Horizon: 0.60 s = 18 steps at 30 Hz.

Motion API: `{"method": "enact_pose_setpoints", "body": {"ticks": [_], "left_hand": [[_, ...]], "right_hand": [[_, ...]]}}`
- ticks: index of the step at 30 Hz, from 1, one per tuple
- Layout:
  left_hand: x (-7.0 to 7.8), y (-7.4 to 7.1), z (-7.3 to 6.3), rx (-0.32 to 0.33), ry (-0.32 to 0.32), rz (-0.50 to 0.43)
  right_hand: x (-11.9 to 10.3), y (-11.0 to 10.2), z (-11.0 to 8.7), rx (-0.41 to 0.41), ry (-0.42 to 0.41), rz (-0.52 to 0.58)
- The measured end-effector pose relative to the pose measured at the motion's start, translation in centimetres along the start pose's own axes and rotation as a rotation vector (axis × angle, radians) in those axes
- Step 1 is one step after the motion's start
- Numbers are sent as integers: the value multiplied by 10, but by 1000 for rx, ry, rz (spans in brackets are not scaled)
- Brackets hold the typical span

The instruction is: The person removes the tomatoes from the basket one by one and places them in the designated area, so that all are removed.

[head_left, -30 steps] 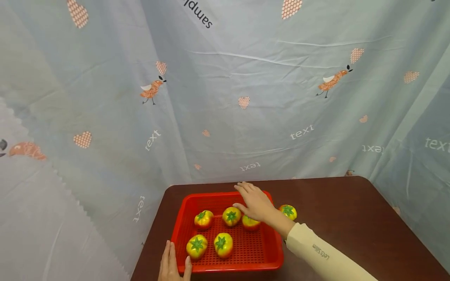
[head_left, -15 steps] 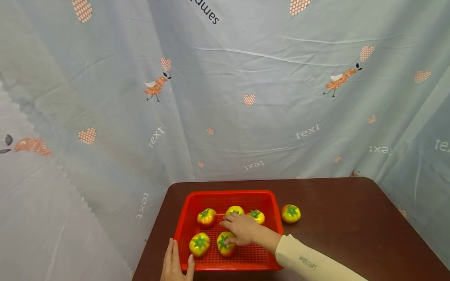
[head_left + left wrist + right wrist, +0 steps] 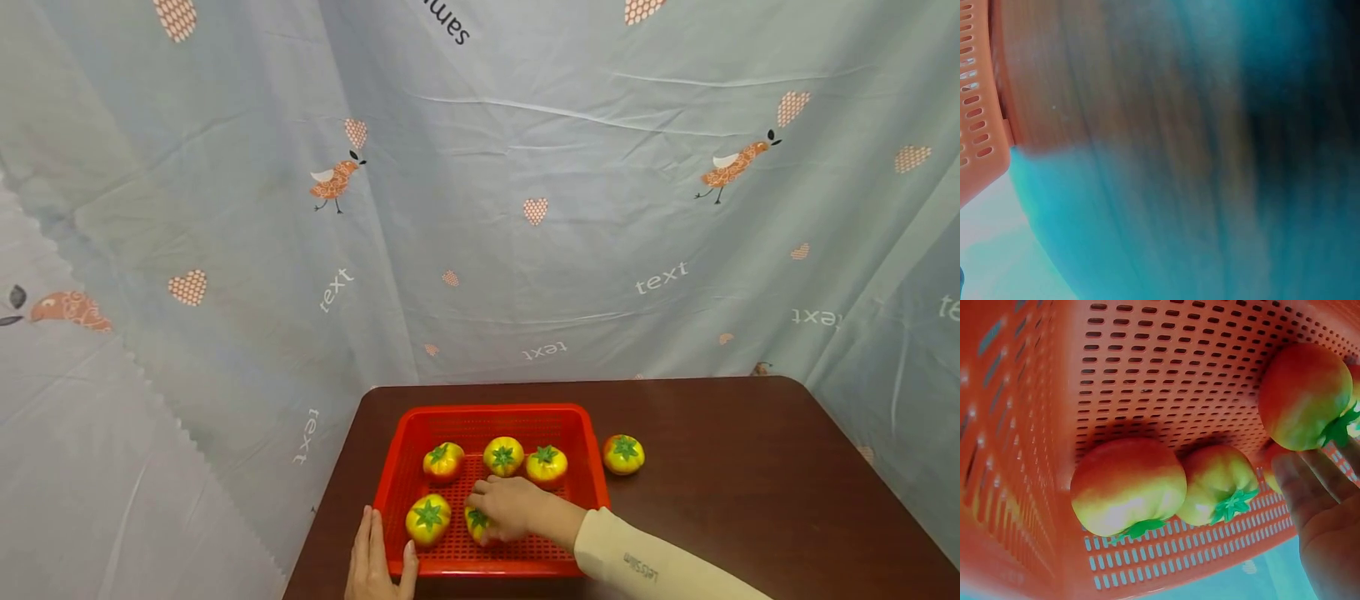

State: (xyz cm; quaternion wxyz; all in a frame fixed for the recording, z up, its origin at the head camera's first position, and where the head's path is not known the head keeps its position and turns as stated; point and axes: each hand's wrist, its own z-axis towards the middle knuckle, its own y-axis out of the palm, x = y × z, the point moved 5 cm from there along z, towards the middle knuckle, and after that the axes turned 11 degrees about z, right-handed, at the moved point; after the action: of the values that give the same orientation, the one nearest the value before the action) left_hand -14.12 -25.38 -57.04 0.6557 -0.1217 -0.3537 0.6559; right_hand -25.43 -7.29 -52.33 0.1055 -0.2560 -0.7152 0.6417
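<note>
A red plastic basket holds several red-and-yellow tomatoes with green star-shaped leaves. My right hand reaches into it from the right, fingers and thumb curled round the front middle tomato; part of that fruit is hidden under the hand. In the right wrist view the fingers of the right hand lie against the tomato. At the basket's front left corner rests my left hand, its fingers straight along the outer side. The left wrist view is mostly blurred, with the basket at its left edge.
One tomato sits on the dark brown table, just right of the basket. Beside the held fruit lies another tomato. A patterned grey-blue curtain hangs behind the table.
My right hand has moved from above the basket's back right part down to the front middle tomato, and its fingers have curled round it. The left hand stays at the corner.
</note>
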Motion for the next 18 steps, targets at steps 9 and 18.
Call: {"method": "enact_pose_setpoints", "body": {"ticks": [9, 18], "left_hand": [[0, -1, 1, 13, 16, -7], [-1, 0, 0, 29, 21, -5]], "right_hand": [[-5, 7, 11, 4, -4, -96], [3, 5, 25, -85, 144, 21]]}}
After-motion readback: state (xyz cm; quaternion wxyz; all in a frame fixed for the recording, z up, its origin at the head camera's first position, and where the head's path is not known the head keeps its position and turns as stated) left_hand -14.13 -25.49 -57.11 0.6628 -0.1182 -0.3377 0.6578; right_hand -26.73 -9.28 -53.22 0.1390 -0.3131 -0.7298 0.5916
